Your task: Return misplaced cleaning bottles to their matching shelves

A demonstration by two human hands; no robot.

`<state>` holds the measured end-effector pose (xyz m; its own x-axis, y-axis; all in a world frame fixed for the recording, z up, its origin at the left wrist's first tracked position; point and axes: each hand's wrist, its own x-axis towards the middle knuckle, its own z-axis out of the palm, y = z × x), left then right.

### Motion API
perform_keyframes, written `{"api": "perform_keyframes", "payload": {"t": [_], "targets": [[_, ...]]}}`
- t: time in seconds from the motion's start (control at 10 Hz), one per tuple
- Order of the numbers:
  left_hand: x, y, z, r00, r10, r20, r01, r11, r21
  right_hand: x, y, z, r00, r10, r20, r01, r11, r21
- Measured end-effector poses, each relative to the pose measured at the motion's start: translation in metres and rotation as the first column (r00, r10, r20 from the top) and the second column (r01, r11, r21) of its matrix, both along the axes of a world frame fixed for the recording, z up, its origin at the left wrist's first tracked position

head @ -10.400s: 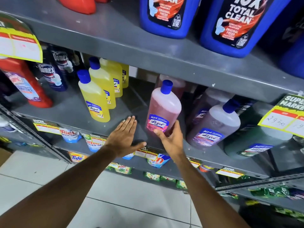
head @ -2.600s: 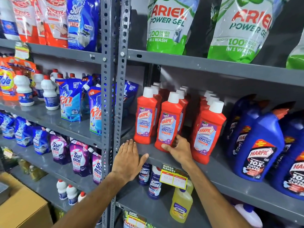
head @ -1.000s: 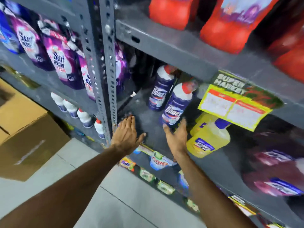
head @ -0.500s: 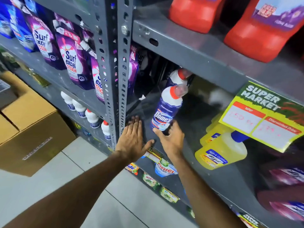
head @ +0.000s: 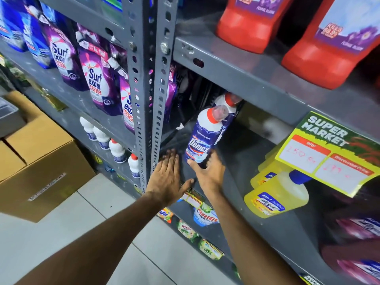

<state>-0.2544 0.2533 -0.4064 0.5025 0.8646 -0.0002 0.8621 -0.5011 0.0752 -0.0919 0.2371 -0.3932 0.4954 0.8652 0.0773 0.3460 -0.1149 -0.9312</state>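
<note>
A dark blue Domex bottle (head: 202, 136) with a white neck and red cap stands at the front left of the grey middle shelf (head: 242, 161). My right hand (head: 208, 174) cups its base, thumb on the left side and fingers round the right. My left hand (head: 167, 175) lies flat and open on the shelf edge just left of it, holding nothing. A second Domex bottle (head: 229, 102) stands right behind the first, mostly hidden. Yellow Lizol bottles (head: 275, 196) stand further right on the same shelf.
A perforated grey upright post (head: 148, 79) rises just left of my hands. Red Harpic bottles (head: 327, 52) fill the shelf above; a yellow price tag (head: 333, 157) hangs from its edge. Surf Excel pouches (head: 94, 79) and small white bottles (head: 116, 150) sit left; cardboard boxes (head: 41, 165) on the floor.
The view has closed in on the Domex bottles. My right hand has settled around the front bottle's base, and my left hand stays flat on the shelf edge.
</note>
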Motion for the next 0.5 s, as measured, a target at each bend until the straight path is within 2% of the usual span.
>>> {"api": "perform_keyframes", "payload": {"t": [0.3, 0.5], "targets": [[0.0, 0.0, 0.0, 0.999, -0.009, -0.03, 0.008, 1.0, -0.012, -0.005, -0.002, 0.002, 1.0, -0.029, 0.012, 0.03, 0.998, -0.06], [-0.001, 0.001, 0.015, 0.999, 0.007, -0.042, -0.011, 0.996, -0.088, -0.012, -0.01, 0.017, 0.998, -0.024, -0.056, 0.022, 0.999, -0.044]]}}
